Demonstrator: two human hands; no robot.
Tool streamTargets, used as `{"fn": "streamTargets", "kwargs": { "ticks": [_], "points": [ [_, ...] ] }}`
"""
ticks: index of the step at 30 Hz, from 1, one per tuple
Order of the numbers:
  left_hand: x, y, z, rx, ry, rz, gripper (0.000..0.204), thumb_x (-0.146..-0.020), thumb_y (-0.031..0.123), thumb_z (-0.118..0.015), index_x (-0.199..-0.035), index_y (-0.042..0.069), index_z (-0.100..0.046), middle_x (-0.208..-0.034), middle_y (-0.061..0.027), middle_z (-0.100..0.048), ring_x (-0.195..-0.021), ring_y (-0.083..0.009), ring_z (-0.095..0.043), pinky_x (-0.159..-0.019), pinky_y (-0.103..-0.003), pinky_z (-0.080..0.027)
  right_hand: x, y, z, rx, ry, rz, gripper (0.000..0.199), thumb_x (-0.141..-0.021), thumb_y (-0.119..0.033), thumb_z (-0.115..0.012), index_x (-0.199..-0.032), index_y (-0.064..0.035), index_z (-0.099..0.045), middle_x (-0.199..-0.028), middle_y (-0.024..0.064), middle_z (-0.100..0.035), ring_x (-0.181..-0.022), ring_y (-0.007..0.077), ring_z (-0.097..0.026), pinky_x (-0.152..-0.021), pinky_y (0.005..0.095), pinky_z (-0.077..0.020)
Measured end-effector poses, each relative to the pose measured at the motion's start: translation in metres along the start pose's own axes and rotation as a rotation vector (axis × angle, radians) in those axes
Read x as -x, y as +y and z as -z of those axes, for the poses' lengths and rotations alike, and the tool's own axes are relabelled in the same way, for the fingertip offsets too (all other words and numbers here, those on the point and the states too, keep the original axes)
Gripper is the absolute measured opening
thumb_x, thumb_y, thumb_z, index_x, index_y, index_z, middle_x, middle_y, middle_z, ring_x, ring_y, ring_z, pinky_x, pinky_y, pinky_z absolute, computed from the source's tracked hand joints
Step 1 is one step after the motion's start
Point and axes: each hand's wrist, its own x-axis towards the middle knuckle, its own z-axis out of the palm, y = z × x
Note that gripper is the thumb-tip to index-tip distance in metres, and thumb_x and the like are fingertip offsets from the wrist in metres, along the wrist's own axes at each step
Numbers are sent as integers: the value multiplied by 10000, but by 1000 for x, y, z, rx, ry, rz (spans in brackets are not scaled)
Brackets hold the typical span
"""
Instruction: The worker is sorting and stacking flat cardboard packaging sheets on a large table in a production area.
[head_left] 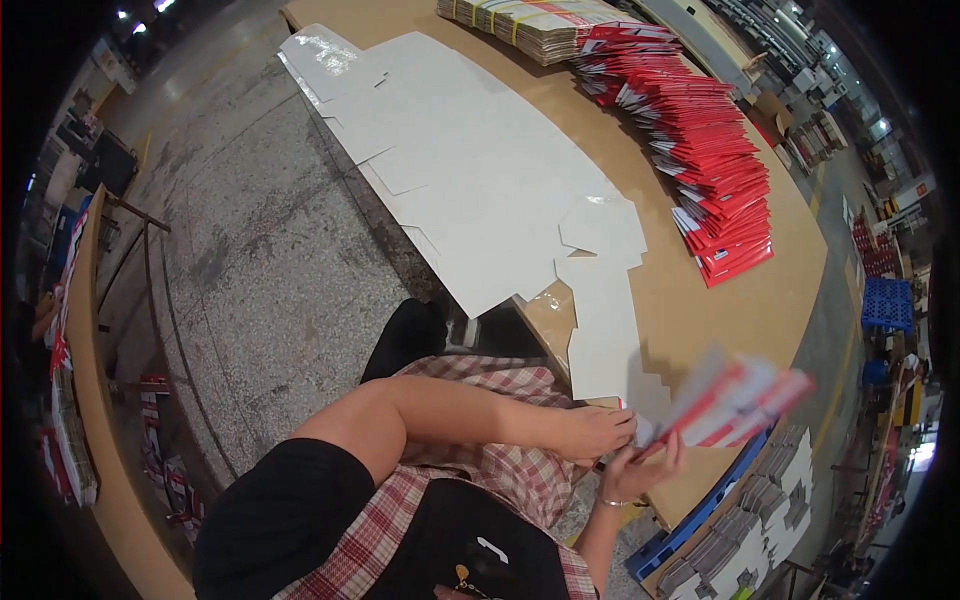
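Observation:
At the near end of the table, my right hand (645, 472) grips a flat red-and-white printed carton (735, 405); its far end is smeared by motion. My left hand (598, 434) is closed just beside it, fingertips close to the carton's near end; what they pinch is hidden. Under and beyond my hands lie white cardboard sheets (460, 150), overlapping along the table's left side, with cut flaps and some glossy tape. Farther right, a long fanned row of flat red cartons (715, 165) leans across the brown tabletop (700, 325).
A strapped stack of flat cartons (535, 25) stands at the table's far end. Below the near right edge, a blue pallet (690, 520) carries stacked cardboard cutouts (745, 525). Another table (115, 480) with printed cartons runs along the left, across the speckled floor (270, 250).

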Motion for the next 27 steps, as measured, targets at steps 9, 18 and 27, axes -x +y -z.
{"fn": "streamTargets", "kwargs": {
  "ticks": [9,18,27],
  "points": [
    [55,-58,76,-349,-243,664,983,-556,522,-816,-1298,-40,-502,-1376,-275,-444,-1317,-407,-385,-1119,-513,-245,-44,12,-44,133,-1153,24,606,-828,-246,-629,-1400,-130,-463,-1345,203,-456,-1277,428,-380,-1026,555,-320],
    [84,-102,29,-267,29,198,926,-688,532,-723,-1400,35,-401,-1511,-174,-332,-1394,-320,-329,-1134,-537,-233,-4,18,-19,172,-1198,143,544,-954,-302,-433,-1486,-211,-362,-1576,65,-257,-1443,431,-143,-1108,661,-92],
    [68,-86,45,-258,-142,104,447,-763,308,-677,-1153,131,-550,-1227,-70,-510,-1249,-350,-433,-990,-495,-394,1,32,16,55,-1172,134,514,-949,-293,-453,-1450,-181,-424,-1562,147,-255,-1434,436,-172,-1128,629,-80]
  ]
}}
